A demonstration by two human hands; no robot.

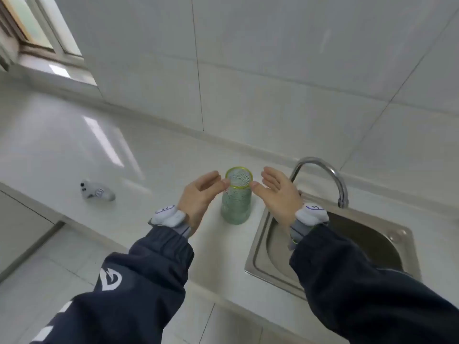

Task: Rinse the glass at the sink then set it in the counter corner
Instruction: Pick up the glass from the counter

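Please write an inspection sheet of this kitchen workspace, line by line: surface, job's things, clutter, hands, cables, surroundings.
Surface: white counter, glossy, with window reflections.
Job's things: green glass with a yellow rim, upright on the counter just left of the sink; whether it holds water cannot be told. Faucet arcs over the basin, no water running.
Clutter: small grey-white device lying on the counter, far left of the glass.
Hands: left hand and right hand open on either side of the glass, fingertips at the rim, not clasping it. Each wrist carries a white tracker.
Cables: nothing seen.
Surroundings: tiled wall behind, window at upper left.
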